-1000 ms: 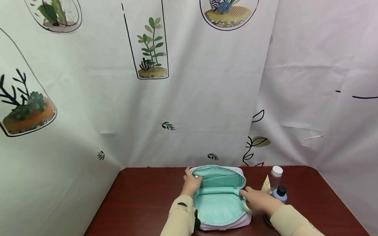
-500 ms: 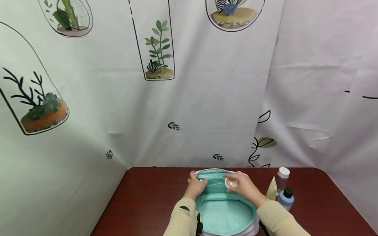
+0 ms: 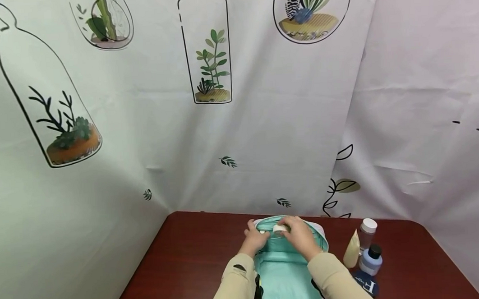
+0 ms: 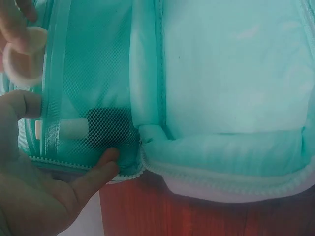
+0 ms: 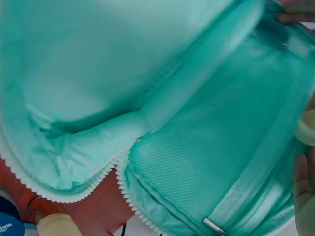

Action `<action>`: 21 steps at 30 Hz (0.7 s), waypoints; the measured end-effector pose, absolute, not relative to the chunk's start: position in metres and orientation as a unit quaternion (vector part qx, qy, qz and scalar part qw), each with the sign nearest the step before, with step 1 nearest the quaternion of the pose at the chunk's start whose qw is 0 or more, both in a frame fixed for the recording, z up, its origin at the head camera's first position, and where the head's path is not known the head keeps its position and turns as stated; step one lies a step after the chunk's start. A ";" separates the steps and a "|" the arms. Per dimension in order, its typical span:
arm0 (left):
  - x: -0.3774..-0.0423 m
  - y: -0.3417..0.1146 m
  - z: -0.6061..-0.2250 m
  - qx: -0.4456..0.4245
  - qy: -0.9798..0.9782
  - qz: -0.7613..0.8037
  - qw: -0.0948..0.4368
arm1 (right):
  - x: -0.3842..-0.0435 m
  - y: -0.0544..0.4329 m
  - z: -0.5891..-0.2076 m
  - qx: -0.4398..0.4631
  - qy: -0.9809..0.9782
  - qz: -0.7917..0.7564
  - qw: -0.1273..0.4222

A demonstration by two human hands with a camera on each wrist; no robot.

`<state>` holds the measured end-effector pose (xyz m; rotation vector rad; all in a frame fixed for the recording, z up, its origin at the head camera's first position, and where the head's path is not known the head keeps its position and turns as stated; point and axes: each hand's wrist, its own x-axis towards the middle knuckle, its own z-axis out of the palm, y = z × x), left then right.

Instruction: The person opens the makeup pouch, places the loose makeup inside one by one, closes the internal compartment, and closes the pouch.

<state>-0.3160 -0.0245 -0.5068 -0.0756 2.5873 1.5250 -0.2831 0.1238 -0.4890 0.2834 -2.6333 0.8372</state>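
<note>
I have the right hand (image 3: 299, 236)'s fingers closed on the white round piece (image 3: 279, 228), right at the mesh pocket (image 4: 96, 64)'s edge; no long axis to line up. The left hand (image 3: 255, 240), just beside, pinches the lid (image 3: 319, 232). The bag (image 3: 289, 284) lies open on the counter (image 3: 196, 249); bottles (image 3: 370, 261) stand right, patterned cloth (image 3: 262, 121) behind.

Round white item (image 3: 280, 228) in right hand (image 3: 298, 236) shifted from right side of bag (image 3: 287, 282) to mesh pocket (image 4: 98, 73) edge.
</note>
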 end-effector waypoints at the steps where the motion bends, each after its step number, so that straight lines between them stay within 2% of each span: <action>1: -0.316 -0.024 -0.508 -0.028 0.861 0.504 0.070 | -0.283 0.123 -0.491 0.103 -0.936 0.278 0.190; 4: -0.316 -0.023 -0.510 -0.039 0.860 0.504 0.074 | -0.283 0.122 -0.498 0.127 -0.942 0.224 0.215; 9: -0.316 -0.024 -0.510 -0.045 0.860 0.502 0.072 | -0.282 0.122 -0.505 0.169 -0.942 0.182 0.226; 15: -0.317 -0.024 -0.507 -0.048 0.857 0.507 0.077 | -0.282 0.123 -0.507 0.219 -0.943 0.152 0.200; 21: -0.317 -0.023 -0.505 -0.055 0.860 0.501 0.081 | -0.280 0.124 -0.511 0.223 -0.955 0.107 0.164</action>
